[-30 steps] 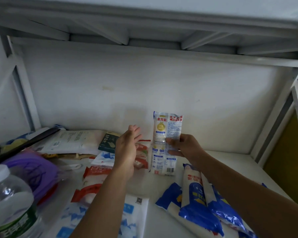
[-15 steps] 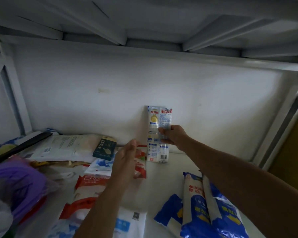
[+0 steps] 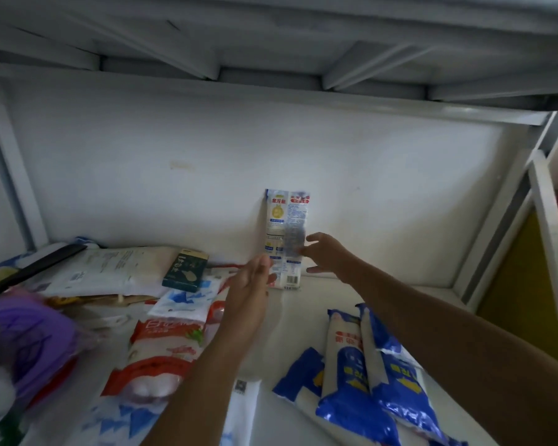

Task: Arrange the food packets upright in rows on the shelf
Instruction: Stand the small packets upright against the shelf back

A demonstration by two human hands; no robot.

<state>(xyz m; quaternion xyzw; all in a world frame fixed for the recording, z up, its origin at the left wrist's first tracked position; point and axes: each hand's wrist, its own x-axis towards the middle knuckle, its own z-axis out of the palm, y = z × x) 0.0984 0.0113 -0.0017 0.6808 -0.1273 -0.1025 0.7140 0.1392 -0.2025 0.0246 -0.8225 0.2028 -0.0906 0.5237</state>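
Nearest the camera, blue-and-white packets lie flat on the shelf at the right, and a red-and-white packet lies flat at the left, all yet to be stood up. Beyond them the left hand is raised edge-on with its fingers straight and pressed together, just beside the lower left edge of a tall narrow packet; whether it touches the packet cannot be told. The right hand is at the packet's right edge with its fingers spread and loose, holding nothing, the fingertips at or just off the wrapper. The packet stands upright on its short end, its back against the rear wall, near the middle of the shelf's depth line. A dark green box rests on flat packets further left. The step in hand appears to be settling this first upright packet, and it is best finished by easing both hands away slowly while checking that the packet leans squarely on the wall, since so tall and slim a pack would likely topple sideways at a nudge. Placing the next packet snug against its side should steady the row.
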